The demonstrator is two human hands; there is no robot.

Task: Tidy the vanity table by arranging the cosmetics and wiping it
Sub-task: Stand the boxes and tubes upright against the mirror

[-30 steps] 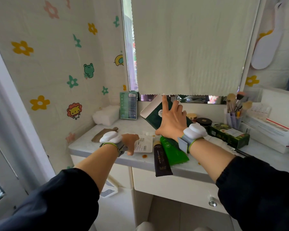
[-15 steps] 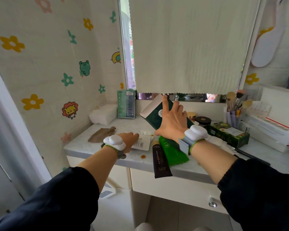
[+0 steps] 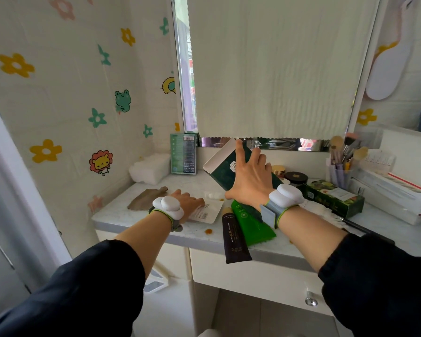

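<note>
While both my hands are out over the clutter, I log the items from largest down.

Table (image 3: pixel 141 216): pale marbled top, hard and smooth, with an orange drip (image 3: pixel 208 231) near the front edge; wiping not yet begun, by my reading.

Dark green box (image 3: pixel 223 172): flat card carton, tilted up on one corner at the back centre, white inner flap showing. My right hand (image 3: pixel 249 181) lies spread across its face, fingers splayed wide, palm pressing rather than closed around it. I judge it light, stiff but crushable; best taken by its two long edges, not the open flap.

Long green carton (image 3: pixel 333 197): lying flat at right, apart from my hand. Rigid; grip across the narrow sides.

Green tube (image 3: pixel 249 221) and dark tube (image 3: pixel 233 239): side by side at the front, the dark one overhanging the table edge. Soft, likely slippery; pinch mid-body, cap end first.

White sachet (image 3: pixel 210 210): flat under my left hand (image 3: pixel 187 203), whose fingers rest loosely curled on it; whether they pinch it I cannot tell. Thin, limp; slide to the edge to lift.

Brush cup (image 3: pixel 339 173): upright at far right, top-heavy.

Two small jars (image 3: pixel 295 177): behind my right wrist, hard, possibly glass.
</note>
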